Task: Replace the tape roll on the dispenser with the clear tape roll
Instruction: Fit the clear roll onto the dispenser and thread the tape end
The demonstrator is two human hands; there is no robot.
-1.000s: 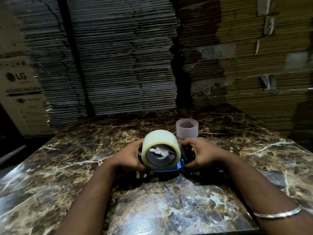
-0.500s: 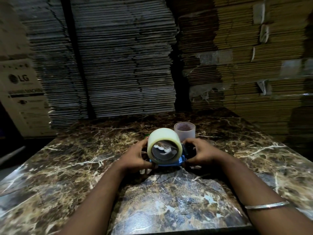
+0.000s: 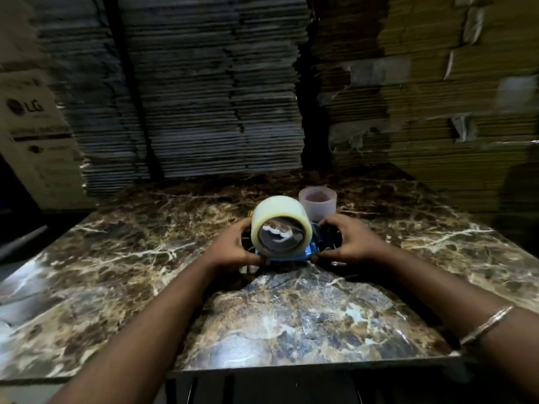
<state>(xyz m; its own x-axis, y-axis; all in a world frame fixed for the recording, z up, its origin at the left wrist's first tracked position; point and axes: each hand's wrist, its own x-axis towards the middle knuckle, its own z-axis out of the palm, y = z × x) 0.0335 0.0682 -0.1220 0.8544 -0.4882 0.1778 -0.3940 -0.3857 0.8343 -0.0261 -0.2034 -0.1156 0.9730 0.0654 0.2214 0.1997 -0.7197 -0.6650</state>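
A thick clear tape roll sits on the blue and black tape dispenser, its open core facing me. My left hand grips the dispenser's left side beside the roll. My right hand grips its black right part. Just behind them a thin, nearly bare tape core stands upright on the marble table. The dispenser's far side is hidden by the roll and my fingers.
Tall stacks of flattened cardboard rise right behind the table. More brown cardboard stands at the right. A white LG carton leans at the left. The table's front edge is close to me.
Both hands and the dispenser with the roll have moved a little away from me, toward the empty core. My grip looks unchanged.
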